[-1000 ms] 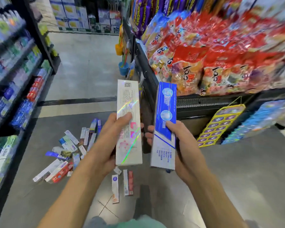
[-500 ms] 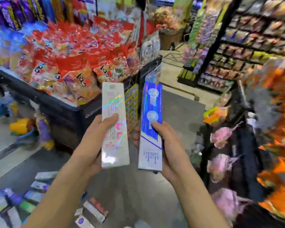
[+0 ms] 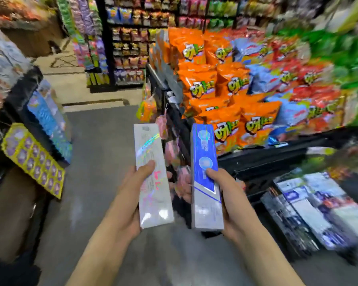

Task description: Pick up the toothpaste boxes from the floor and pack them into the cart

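The left hand grips a long white holographic toothpaste box at lower centre of the frame, thumb across its face. Just beside it, the right hand grips a long blue-and-white toothpaste box. At lower right sits a blurred cart holding packed boxes. Orange snack bags fill the upper right, above grey floor.
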